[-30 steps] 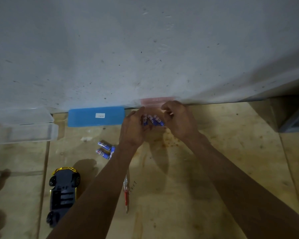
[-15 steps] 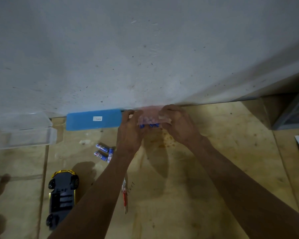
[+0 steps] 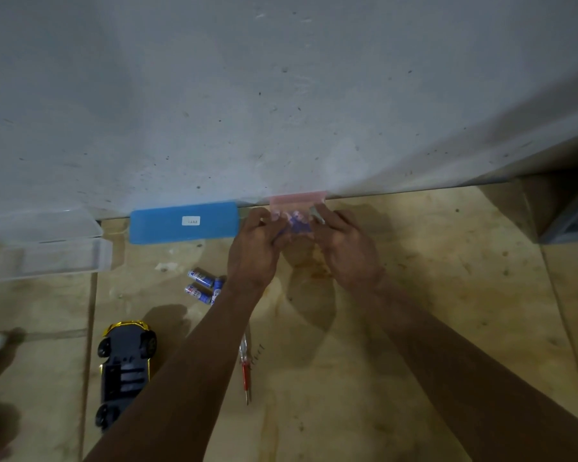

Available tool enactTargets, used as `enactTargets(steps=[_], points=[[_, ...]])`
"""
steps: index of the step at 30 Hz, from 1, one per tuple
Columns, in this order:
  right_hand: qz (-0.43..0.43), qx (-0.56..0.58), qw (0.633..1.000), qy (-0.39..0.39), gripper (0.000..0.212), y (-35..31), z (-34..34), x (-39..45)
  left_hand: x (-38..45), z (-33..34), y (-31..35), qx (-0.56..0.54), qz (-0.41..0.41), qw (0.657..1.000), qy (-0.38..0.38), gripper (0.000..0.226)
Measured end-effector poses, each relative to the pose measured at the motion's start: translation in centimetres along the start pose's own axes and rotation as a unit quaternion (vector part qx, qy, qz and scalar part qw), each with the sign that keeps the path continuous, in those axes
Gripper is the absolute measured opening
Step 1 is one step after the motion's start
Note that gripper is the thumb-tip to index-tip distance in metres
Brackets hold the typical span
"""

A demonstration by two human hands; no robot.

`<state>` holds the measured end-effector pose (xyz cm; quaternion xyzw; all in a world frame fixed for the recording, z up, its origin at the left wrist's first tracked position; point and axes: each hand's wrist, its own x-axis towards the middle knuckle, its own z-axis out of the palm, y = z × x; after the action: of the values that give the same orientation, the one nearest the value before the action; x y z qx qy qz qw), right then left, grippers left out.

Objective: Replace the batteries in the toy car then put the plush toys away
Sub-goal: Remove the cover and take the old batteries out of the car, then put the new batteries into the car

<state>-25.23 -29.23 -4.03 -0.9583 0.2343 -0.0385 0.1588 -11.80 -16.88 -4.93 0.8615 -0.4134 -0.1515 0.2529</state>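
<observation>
Near the wall, my left hand [image 3: 254,248] and my right hand [image 3: 346,248] both hold a small pink see-through bag [image 3: 296,203] with blue batteries [image 3: 296,225] inside it. Three loose blue batteries [image 3: 202,286] lie on the wooden floor just left of my left wrist. The yellow toy car [image 3: 126,370] lies upside down at the lower left, its dark underside and battery bay facing up. A red screwdriver [image 3: 246,371] lies partly under my left forearm. No plush toys are in view.
A blue flat case [image 3: 182,223] lies against the grey wall [image 3: 281,95]. A clear plastic box [image 3: 52,243] with its lid open sits at the far left. A grey unit [image 3: 571,215] stands at the right edge. Bare plywood floor [image 3: 364,361] lies between my arms.
The pink bag has been lifted and turned up against the wall, so its top strip shows above my fingers. Both hands stay on it, slightly farther apart.
</observation>
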Motion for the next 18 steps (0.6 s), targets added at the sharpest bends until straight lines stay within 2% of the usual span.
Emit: enactTargets(steps=[6, 9, 13, 15, 18], points=[[0.062, -0.076, 0.994, -0.049, 0.053, -1.7, -1.4, 0.0, 0.0, -0.6, 1.6, 0.006, -0.062, 0.998, -0.029, 0.024], [0.100, -0.070, 0.989, -0.085, 0.052, -2.8, -2.4, 0.5, 0.3, -1.5, 2.3, 0.070, -0.083, 0.991, -0.079, 0.029], [0.123, -0.078, 0.983, -0.114, 0.055, -4.4, -2.8, 0.5, -0.6, -3.5, 2.0, 0.134, -0.032, 0.979, -0.147, 0.051], [0.121, -0.052, 0.987, -0.092, 0.055, -5.1, -2.6, -0.2, -2.0, -4.9, 1.7, 0.100, -0.025, 0.986, -0.131, 0.052], [0.111, 0.059, 0.992, -0.013, 0.052, -7.4, -2.0, -1.6, -5.5, -7.8, 0.5, 0.037, -0.014, 0.998, -0.055, 0.048]])
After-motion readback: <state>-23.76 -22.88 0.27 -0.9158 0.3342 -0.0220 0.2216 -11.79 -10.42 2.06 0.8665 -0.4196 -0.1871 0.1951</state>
